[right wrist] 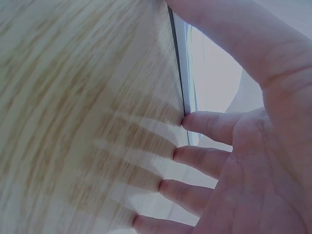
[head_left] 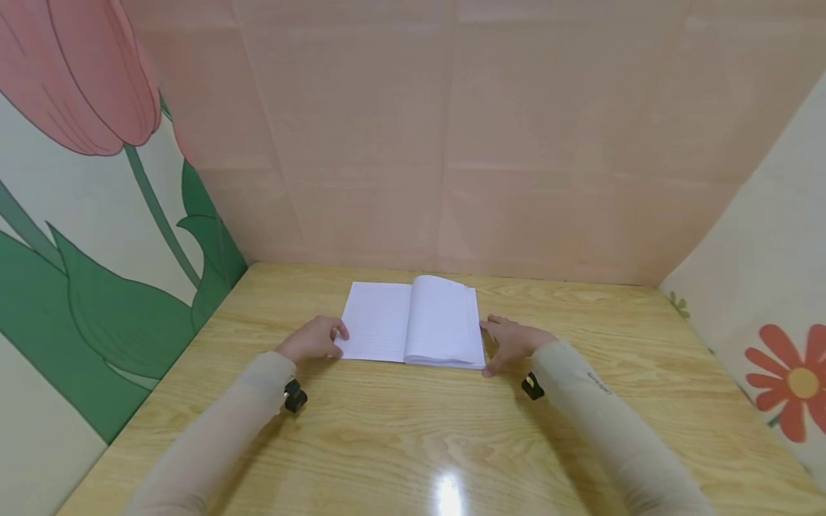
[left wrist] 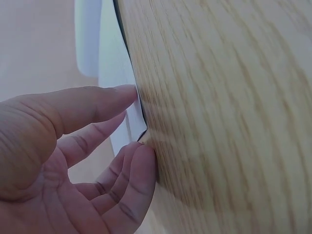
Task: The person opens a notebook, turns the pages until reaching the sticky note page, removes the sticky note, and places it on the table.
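Note:
An open notebook with white ruled pages lies flat on the table, its right-hand pages arching up from the middle fold. My left hand is at the notebook's near left corner with curled fingers. In the left wrist view, its thumb presses on the page edge, and the corner sits between thumb and fingers. At the right edge, my right hand has its fingers spread. The right wrist view shows its fingertips on the table, the index finger touching the notebook's side, and the thumb along the near edge.
The wood-grain table spreads around the notebook. A pinkish-beige sheet stands behind it. Panels painted with a tulip and a red flower border the left and right sides.

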Motion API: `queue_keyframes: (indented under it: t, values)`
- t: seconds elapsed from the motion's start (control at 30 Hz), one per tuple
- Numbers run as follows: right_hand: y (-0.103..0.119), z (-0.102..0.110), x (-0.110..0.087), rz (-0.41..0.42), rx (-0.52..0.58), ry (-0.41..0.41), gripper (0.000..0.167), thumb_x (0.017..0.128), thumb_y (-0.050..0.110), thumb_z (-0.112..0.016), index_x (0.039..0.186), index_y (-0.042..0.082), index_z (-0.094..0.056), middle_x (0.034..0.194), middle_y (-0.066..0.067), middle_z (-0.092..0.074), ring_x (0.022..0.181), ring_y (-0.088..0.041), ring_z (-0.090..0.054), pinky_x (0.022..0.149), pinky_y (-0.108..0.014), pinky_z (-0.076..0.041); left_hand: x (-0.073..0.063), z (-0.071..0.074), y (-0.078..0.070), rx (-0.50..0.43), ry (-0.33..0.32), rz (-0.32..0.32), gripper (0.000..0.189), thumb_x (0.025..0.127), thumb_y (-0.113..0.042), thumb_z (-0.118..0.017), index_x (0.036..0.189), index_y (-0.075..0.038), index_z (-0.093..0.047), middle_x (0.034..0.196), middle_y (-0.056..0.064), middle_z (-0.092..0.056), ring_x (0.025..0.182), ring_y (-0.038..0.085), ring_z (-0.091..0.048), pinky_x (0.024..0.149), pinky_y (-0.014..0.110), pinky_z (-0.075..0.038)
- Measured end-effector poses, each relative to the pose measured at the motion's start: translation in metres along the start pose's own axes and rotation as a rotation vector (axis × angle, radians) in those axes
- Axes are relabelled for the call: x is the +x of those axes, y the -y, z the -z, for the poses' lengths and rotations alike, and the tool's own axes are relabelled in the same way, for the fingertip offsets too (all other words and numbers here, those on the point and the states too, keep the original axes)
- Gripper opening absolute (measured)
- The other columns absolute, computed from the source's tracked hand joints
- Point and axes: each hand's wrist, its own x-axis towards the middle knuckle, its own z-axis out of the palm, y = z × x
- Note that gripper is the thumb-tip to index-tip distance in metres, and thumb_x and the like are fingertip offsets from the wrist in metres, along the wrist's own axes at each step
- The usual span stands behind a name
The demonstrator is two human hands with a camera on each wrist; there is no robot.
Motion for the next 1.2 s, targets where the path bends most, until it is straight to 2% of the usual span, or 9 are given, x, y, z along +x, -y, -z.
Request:
queue_keyframes:
  t: [0.5,0.7,0.83,0.97,1.1,1.2]
  values:
    - [0.002,0.002,-0.001,-0.008,0.003,0.006,0.114,0.071,0.048,-0.082,0.152,-0.001,-0.020,0.158,-0.027,-0.011,0.144,-0.047,-0.011,0.114,-0.062,-0.015,0.002,0.002,0.001,-0.019,0.024,-0.006,0.029,0.080,-0.002,-0.074,0.106,-0.005,-0.062,0.099,0.013,-0.056,0.067,0.017,-0.053,0.063,0.027,-0.045]
    - [0.001,0.000,-0.001,-0.007,0.008,0.002,0.114,0.070,0.048,-0.082,0.152,-0.001,-0.020,0.158,-0.027,-0.012,0.144,-0.047,-0.011,0.114,-0.062,-0.015,-0.002,0.011,-0.008,0.007,-0.014,-0.010,0.030,0.082,-0.006,-0.072,0.110,-0.003,-0.062,0.107,0.016,-0.061,0.088,0.023,-0.057,0.080,0.037,-0.048]
    - [0.001,0.000,-0.001,-0.012,0.006,-0.001,0.114,0.070,0.050,-0.082,0.152,-0.001,-0.021,0.158,-0.027,-0.012,0.144,-0.047,-0.012,0.113,-0.063,-0.016,-0.001,0.020,-0.023,-0.031,-0.062,-0.044,0.031,0.085,-0.010,-0.070,0.113,-0.003,-0.062,0.111,0.019,-0.062,0.097,0.027,-0.057,0.085,0.041,-0.048]
    - [0.001,0.000,-0.001,-0.015,-0.002,0.000,0.114,0.070,0.051,-0.082,0.152,-0.001,-0.021,0.158,-0.027,-0.012,0.144,-0.047,-0.013,0.113,-0.062,-0.017,0.003,0.026,-0.044,-0.090,-0.102,-0.112,0.029,0.085,-0.012,-0.070,0.112,-0.007,-0.062,0.113,0.018,-0.063,0.097,0.025,-0.059,0.082,0.038,-0.049]
    - [0.001,-0.001,0.000,-0.009,-0.008,0.000,0.114,0.070,0.052,-0.081,0.152,-0.001,-0.020,0.158,-0.027,-0.012,0.144,-0.047,-0.012,0.113,-0.062,-0.017,0.008,0.024,-0.069,-0.148,-0.143,-0.188,0.025,0.086,-0.011,-0.070,0.110,-0.010,-0.064,0.107,0.013,-0.065,0.094,0.023,-0.062,0.077,0.032,-0.051]
    - [0.000,-0.001,0.001,-0.007,-0.011,0.002,0.114,0.071,0.053,-0.081,0.152,0.000,-0.020,0.158,-0.026,-0.011,0.145,-0.046,-0.012,0.113,-0.062,-0.017,0.012,0.018,-0.090,-0.208,-0.162,-0.274,0.023,0.086,-0.007,-0.069,0.108,-0.007,-0.065,0.103,0.014,-0.065,0.092,0.023,-0.064,0.076,0.030,-0.051]
